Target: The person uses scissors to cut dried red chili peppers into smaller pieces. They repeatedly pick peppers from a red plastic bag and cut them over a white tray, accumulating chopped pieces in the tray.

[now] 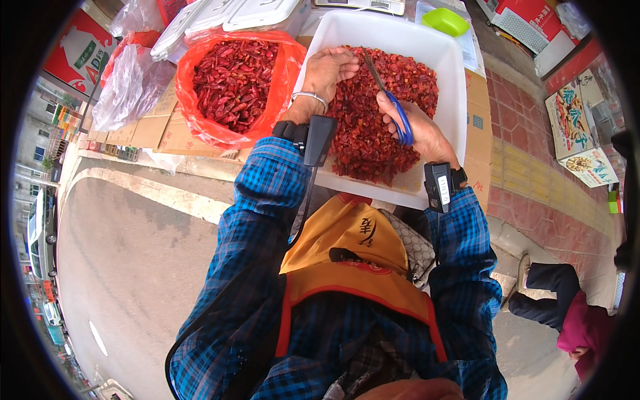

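Blue-handled scissors (pixel 397 112) are in my right hand (pixel 417 127), their blades pointing up and to the left over cut dried red chilies (pixel 365 135). These pieces fill much of a white plastic tub (pixel 452 100). Over the tub's upper left part is my left hand (pixel 327 72), with its fingertips drawn together near the scissor tips; whether something small is between them cannot be made out. Left of the tub, a red plastic bag (pixel 187 107) stands open, full of whole dried red chilies (pixel 235 82).
White lidded containers (pixel 262 14) stand behind the red bag. A green plastic dish (pixel 445 22) sits at the tub's far right corner. Clear plastic bags (pixel 132 87) lie at left on cardboard (pixel 155 120). Another person (pixel 555 295) is at the lower right.
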Demonstrator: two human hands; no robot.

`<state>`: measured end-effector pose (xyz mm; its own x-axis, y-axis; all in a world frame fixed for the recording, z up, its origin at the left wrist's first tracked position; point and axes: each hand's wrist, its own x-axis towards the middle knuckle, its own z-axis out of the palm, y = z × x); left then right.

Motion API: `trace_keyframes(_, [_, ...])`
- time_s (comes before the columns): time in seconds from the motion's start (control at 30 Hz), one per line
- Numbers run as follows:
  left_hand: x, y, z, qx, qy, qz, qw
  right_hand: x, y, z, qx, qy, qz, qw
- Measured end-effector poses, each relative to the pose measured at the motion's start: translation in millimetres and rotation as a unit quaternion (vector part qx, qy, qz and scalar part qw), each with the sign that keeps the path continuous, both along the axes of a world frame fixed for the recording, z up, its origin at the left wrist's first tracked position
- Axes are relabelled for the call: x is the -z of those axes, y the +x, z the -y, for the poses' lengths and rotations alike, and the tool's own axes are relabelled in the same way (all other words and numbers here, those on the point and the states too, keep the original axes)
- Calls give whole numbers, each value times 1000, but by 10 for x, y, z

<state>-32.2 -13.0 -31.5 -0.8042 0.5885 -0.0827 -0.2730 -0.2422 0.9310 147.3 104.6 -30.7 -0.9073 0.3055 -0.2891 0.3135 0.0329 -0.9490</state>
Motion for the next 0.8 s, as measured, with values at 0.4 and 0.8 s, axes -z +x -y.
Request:
trace_keyframes(0.4, [16, 2, -15, 83, -45, -4, 996, 26, 25, -50, 17, -16, 18, 1000])
trace_keyframes(0.8, [38, 5, -20, 88, -55, 6, 995, -81, 112, -18, 30, -38, -18, 999])
